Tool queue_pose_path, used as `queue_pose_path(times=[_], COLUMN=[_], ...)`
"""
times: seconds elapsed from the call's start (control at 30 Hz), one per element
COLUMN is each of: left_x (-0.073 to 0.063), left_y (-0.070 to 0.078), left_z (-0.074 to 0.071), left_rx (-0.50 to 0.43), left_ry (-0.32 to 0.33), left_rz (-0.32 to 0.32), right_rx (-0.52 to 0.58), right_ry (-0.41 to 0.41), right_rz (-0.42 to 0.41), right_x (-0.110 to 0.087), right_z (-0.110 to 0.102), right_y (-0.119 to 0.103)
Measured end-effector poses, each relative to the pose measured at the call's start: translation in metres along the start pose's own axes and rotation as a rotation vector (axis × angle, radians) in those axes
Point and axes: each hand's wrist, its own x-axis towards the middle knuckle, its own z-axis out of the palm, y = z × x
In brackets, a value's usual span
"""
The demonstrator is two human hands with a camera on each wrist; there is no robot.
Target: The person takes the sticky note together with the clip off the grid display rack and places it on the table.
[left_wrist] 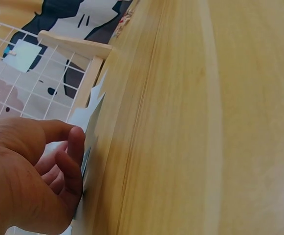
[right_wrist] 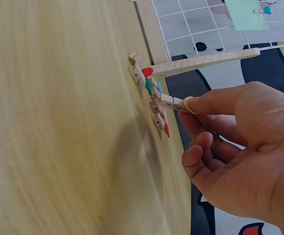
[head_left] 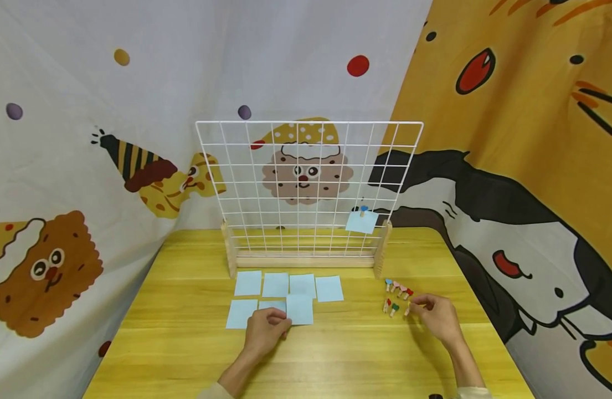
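My left hand (head_left: 267, 331) pinches the lower left edge of a light blue paper square (head_left: 300, 309) between thumb and index finger. That square overlaps others in the head view, and its lifted edge shows in the left wrist view. At the right, my right hand (head_left: 437, 317) pinches a small wooden clothespin (right_wrist: 173, 102) by its yellow end. Several more mini clothespins (head_left: 395, 309) with blue, pink, red and green tops lie beside those fingertips. Other blue paper squares (head_left: 248, 283) lie in two rows on the table, one partly hidden behind my left hand.
Behind the papers stands a white wire grid (head_left: 298, 183) in a wooden base (head_left: 306, 260). One blue paper square (head_left: 361, 223) hangs low on its right side from a blue-topped clothespin (head_left: 364, 209). A printed curtain (head_left: 61, 166) backs the wooden table (head_left: 335, 360).
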Motion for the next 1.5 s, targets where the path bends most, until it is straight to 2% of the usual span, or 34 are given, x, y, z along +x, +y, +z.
queue_pose_path(times=[0.27,0.67,1.17,1.5], left_x=[-0.002,-0.003,-0.005,-0.004], left_y=[-0.001,0.001,0.001,-0.001], left_z=[0.000,-0.001,-0.002,-0.002], left_rx=[0.026,0.089,0.126,0.109], left_ry=[-0.040,-0.061,-0.056,-0.065], left_rz=[0.014,0.045,0.061,0.063], right_rx=[-0.013,-0.024,-0.030,-0.025], right_ry=[-0.008,-0.034,-0.039,-0.032], right_rz=[0.011,0.002,0.009,0.013], right_x=[-0.001,0.001,0.002,0.004], right_z=[0.004,0.012,0.019,0.020], right_y=[0.006,0.011,0.016,0.018])
